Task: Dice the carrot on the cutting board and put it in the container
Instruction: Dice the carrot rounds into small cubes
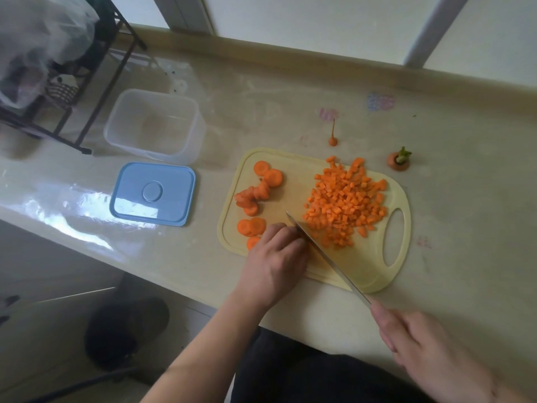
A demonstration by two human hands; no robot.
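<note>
The open container (154, 126) sits far left on the counter (290, 91), well apart from the board (302, 167), where uncut slices (255, 196) lie left of the dice (345, 202). The left hand (276, 257), fingers curled, holds slices beside the knife (322, 251). The right hand (421, 344) grips the handle; blade runs diagonally between slices and dice.

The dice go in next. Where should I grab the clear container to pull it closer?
Grip the clear container by its near long rim, reaching from the lid side. It stands upright and open, so fingers can hook over the thin wall.
</note>
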